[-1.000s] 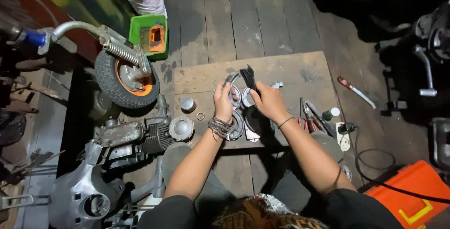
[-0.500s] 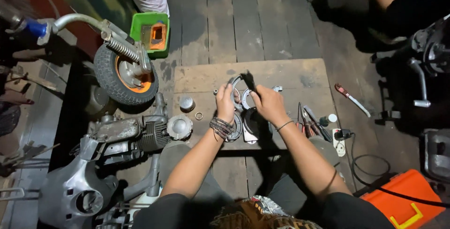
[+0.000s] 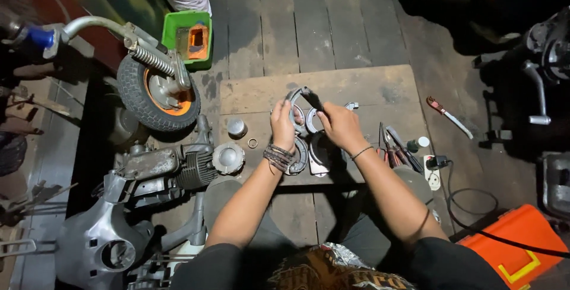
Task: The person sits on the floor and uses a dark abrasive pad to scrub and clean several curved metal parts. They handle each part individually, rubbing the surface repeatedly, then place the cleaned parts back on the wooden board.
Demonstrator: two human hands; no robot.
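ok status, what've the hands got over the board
Left hand and right hand both gripping curved metal shoe. Loose round parts on board below.

Dull grey metal curved part [image 3: 295, 95] over a worn, stained wooden board [image 3: 368, 85]; matt rubber tyre [image 3: 133, 103].

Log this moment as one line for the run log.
left hand and right hand: both holding curved grey metal brake shoe | under them: wooden board | left of board: small orange-rimmed wheel
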